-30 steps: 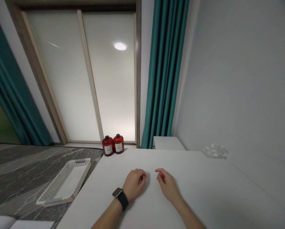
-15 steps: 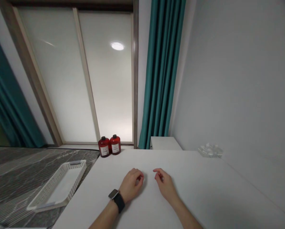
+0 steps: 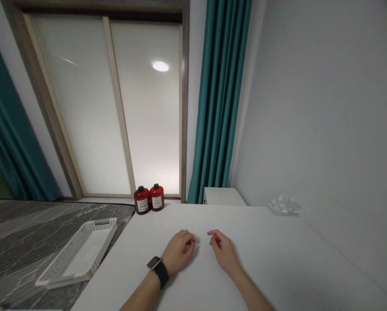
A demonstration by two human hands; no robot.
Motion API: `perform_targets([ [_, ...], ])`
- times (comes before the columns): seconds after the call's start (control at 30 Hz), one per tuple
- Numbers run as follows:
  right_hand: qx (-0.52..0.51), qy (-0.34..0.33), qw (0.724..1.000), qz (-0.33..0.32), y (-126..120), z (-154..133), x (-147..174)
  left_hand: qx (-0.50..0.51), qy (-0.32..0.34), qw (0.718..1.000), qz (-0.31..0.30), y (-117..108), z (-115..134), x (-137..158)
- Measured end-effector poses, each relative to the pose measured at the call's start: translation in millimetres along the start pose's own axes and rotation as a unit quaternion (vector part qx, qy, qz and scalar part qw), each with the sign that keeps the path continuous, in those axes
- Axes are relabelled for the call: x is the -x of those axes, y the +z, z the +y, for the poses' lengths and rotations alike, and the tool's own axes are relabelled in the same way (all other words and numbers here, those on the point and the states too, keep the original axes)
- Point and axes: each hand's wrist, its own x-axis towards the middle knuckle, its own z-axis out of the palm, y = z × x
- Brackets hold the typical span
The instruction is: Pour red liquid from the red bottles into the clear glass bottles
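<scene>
My left hand (image 3: 179, 249) rests at the middle of the white table (image 3: 193, 285). Its fingers are loosely curled, the thumb near the index finger, and no object shows in it. A black smartwatch (image 3: 158, 270) is strapped round that wrist. To the right, a short gap away, my right hand (image 3: 224, 251) lies with its index finger pointing left and the thumb apart from it. Nothing is visible in this hand; its other fingers are bent and partly hidden. Beyond the left hand, two red bottles (image 3: 142, 201) with black caps and white labels stand side by side near the far left edge.
A white perforated basket (image 3: 100, 250) sits left of the table over a grey patterned surface (image 3: 24, 242). Near the right wall lies a clear plastic packet (image 3: 284, 206). Behind the table are a white cabinet (image 3: 224, 196), a teal curtain (image 3: 219, 103) and frosted sliding doors (image 3: 148, 121).
The view has tilted up very slightly, so the background sits a little lower. Both hands keep the same place and pose.
</scene>
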Motion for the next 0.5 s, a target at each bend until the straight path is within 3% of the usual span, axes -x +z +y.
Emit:
perform_targets([
  [0.5, 0.058, -0.068, 0.996, -0.019, 3, -14, 9, -0.029, 0.051, 0.996, -0.064, 3, 14, 3],
])
